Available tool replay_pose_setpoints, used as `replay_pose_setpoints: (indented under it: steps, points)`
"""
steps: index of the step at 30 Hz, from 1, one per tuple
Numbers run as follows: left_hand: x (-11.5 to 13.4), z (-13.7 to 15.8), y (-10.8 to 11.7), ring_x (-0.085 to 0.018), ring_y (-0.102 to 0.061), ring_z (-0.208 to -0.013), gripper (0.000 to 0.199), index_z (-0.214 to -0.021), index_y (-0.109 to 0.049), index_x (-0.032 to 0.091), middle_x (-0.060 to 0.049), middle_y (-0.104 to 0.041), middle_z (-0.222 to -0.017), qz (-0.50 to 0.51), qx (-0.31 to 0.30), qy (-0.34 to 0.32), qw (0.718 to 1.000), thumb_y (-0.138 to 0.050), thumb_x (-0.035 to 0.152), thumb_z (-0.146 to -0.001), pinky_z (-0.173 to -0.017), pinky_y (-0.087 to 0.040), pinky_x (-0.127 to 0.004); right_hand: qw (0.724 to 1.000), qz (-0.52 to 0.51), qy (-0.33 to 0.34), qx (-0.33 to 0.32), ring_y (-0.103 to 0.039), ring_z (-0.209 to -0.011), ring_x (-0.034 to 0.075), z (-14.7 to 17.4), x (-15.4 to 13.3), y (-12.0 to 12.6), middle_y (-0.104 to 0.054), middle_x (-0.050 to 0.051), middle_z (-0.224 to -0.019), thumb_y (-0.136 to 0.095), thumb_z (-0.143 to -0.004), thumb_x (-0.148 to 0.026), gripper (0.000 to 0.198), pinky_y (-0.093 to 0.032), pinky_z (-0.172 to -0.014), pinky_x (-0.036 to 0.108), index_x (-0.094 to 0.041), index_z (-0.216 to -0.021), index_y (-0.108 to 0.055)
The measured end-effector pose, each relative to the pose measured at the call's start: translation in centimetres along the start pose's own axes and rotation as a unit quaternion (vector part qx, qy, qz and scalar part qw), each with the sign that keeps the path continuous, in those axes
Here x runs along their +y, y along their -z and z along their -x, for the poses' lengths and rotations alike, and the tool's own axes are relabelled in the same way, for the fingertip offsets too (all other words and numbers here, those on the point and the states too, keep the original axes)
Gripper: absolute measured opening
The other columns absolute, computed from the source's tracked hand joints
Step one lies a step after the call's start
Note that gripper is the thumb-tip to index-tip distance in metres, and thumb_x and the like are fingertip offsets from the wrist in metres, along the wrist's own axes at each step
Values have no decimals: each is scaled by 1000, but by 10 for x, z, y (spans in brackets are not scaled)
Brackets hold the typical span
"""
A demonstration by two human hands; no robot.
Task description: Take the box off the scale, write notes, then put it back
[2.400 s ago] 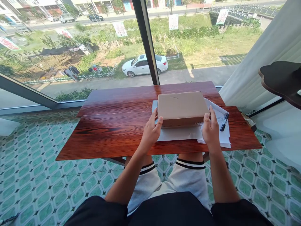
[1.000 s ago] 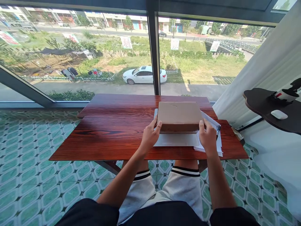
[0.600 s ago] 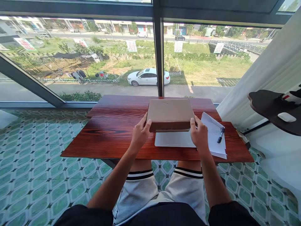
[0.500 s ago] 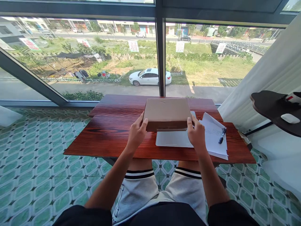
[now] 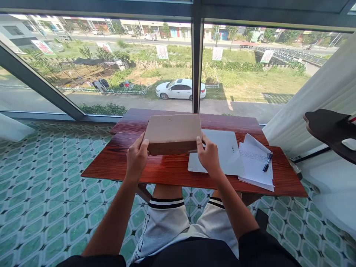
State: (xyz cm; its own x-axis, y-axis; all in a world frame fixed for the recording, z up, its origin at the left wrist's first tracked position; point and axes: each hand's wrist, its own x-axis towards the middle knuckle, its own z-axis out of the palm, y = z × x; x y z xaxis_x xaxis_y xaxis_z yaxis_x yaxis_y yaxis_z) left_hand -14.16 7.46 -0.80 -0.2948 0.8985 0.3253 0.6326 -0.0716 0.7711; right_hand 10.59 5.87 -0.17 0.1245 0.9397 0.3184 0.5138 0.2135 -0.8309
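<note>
A seated person grips a flat brown cardboard box (image 5: 172, 131) at its two near corners, the left hand (image 5: 137, 157) curled round the left corner and the right hand (image 5: 209, 157) clasping the right one, fingers closed on the edges. The box sits over the left-centre of a red wooden table (image 5: 155, 170) by a large window. Just right of it lie a white sheet (image 5: 224, 152), a stack of printed papers (image 5: 254, 165) and a pen (image 5: 267, 162) resting on them.
</note>
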Motion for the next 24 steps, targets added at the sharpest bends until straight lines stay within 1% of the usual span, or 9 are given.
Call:
replay_pose_setpoints:
  steps: [2, 3, 6, 9, 12, 15, 17, 20, 24]
  points:
    - [-8, 0, 6, -25, -58, -132, 57, -135, -64, 19, -7, -65, -140, 15, 21, 16, 1000, -39, 50, -94, -115, -42, -35, 1000, -8, 3, -8, -69, -103, 28, 0, -3, -10, -71, 8, -122, -38, -105, -40, 46, -48, -83, 34, -21, -138, -63]
    - [-12, 0, 8, -25, -59, -132, 57, -134, -65, 19, -7, -65, -140, 11, 29, 21, 999, -39, 51, -95, -115, -42, -35, 1000, -12, 2, -12, -69, -103, 28, 1, -4, -15, -71, 8, -122, -38, -105, -39, 45, -48, -83, 34, -21, -138, -63]
    - [-19, 0, 16, -25, -62, -126, 57, -135, -64, 18, -9, -67, -136, -8, 40, 26, 999, -39, 52, -97, -111, -46, -37, 999, -28, -5, -24, -70, -106, 28, 4, -7, -28, -71, 8, -123, -40, -105, -39, 43, -48, -86, 34, -21, -135, -64]
    - [-26, -1, 23, -26, -62, -127, 56, -135, -63, 14, -11, -67, -137, -24, 57, 37, 997, -41, 49, -97, -109, -47, -38, 998, -50, 1, -34, -69, -110, 28, 8, -8, -39, -69, 9, -126, -42, -105, -40, 42, -49, -89, 34, -19, -133, -65]
    - [-33, -3, 28, -28, -62, -127, 56, -134, -64, 14, -12, -67, -136, -40, 71, 62, 995, -44, 50, -96, -109, -47, -41, 997, -60, 4, -48, -70, -107, 27, 11, -9, -47, -71, 10, -122, -41, -105, -41, 41, -49, -86, 32, -19, -130, -65]
    - [-41, -2, 31, -31, -62, -128, 57, -133, -65, 15, -12, -68, -134, -52, 80, 82, 992, -49, 52, -93, -109, -48, -42, 996, -63, 3, -62, -71, -104, 26, 14, -8, -54, -73, 9, -116, -41, -106, -40, 38, -49, -83, 31, -20, -125, -67]
    - [-46, -1, 31, -31, -62, -126, 57, -132, -66, 16, -12, -69, -134, -57, 81, 88, 991, -51, 52, -91, -109, -48, -42, 995, -68, 3, -67, -70, -107, 26, 15, -7, -57, -72, 9, -119, -41, -106, -39, 37, -50, -85, 31, -20, -123, -68]
    - [-54, 1, 30, -28, -65, -122, 54, -132, -66, 19, -8, -70, -132, -59, 76, 88, 991, -50, 51, -92, -107, -49, -40, 995, -73, 1, -69, -69, -111, 27, 16, -5, -62, -71, 10, -123, -42, -106, -38, 38, -50, -89, 31, -19, -127, -66]
    - [-65, 2, 28, -27, -64, -121, 54, -133, -66, 20, -6, -69, -134, -68, 81, 87, 991, -49, 52, -93, -107, -49, -39, 994, -79, -3, -74, -69, -114, 27, 18, -4, -67, -69, 11, -125, -43, -106, -37, 37, -51, -93, 33, -17, -128, -66]
